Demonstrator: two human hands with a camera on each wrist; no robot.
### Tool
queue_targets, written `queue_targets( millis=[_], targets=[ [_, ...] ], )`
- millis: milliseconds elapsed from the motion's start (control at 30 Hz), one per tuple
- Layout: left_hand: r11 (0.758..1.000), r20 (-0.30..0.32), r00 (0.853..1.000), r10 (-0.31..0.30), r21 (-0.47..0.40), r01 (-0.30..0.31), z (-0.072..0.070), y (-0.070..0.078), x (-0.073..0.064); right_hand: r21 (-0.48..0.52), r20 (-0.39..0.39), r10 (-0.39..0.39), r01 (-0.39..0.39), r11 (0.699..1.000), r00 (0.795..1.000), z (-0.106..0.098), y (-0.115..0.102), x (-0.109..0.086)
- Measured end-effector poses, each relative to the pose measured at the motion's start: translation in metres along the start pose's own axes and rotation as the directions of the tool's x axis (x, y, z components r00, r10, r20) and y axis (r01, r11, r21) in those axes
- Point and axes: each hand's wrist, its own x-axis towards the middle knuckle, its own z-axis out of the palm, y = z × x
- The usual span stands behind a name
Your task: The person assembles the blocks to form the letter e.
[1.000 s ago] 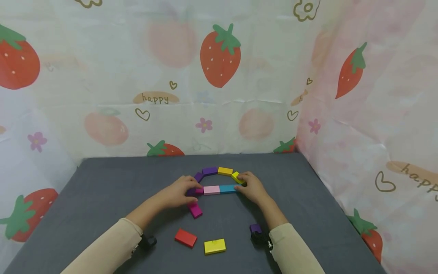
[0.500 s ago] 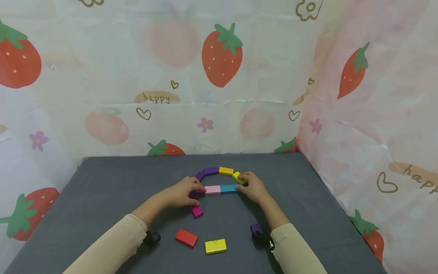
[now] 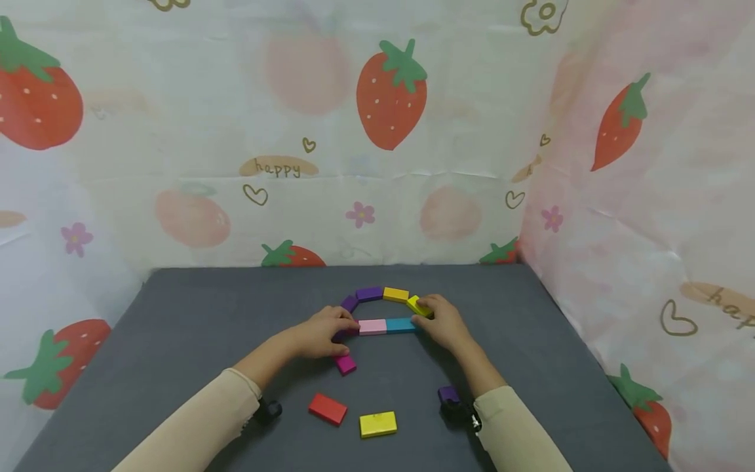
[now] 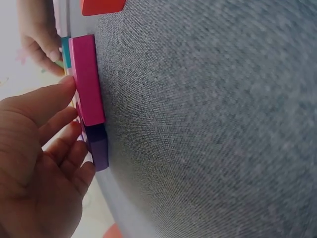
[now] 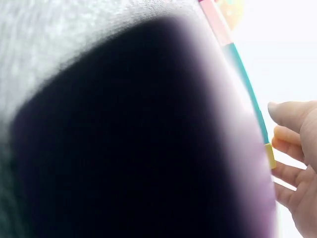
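Observation:
In the head view, my left hand [image 3: 321,333] rests at the left end of a row of blocks, its fingertips over a partly hidden dark block beside the pink block [image 3: 373,326]. Its thumb is by a magenta block [image 3: 345,364]; in the left wrist view the thumb tip meets the edge of a magenta block [image 4: 88,82], with a purple block [image 4: 99,151] beyond. My right hand [image 3: 446,326] has its thumb at the right end of the blue block [image 3: 399,325] and a fingertip on a yellow block [image 3: 415,303]. Its fingers are spread loosely.
Behind the row, a dark purple block [image 3: 349,303], a long purple block [image 3: 369,294] and an orange block [image 3: 396,294] form an arc. Nearer lie a red block [image 3: 328,409], a yellow block [image 3: 378,424] and a purple block [image 3: 448,394] beside the right wrist camera [image 3: 454,412].
The whole head view has shifted slightly, carrying the scene rightward. My left fingers have crept a little right over the row's left end. The right hand keeps its place at the blue and yellow blocks.

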Motion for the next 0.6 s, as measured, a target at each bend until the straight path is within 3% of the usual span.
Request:
queue_targets(
  millis=[267, 600],
  targets=[
    [0.999, 0.009, 0.999, -0.041, -0.004, 0.041, 0.000, 0.000, -0.001, -0.043, -0.005, -0.043, 0.042, 0.998, 0.999, -0.006, -0.006, 0.000],
    [0.998, 0.012, 0.999, -0.052, -0.018, 0.052, 0.003, -0.003, 0.001, -0.041, 0.008, -0.137, 0.137, 0.990, 0.991, -0.018, -0.032, -0.014]
  ],
)
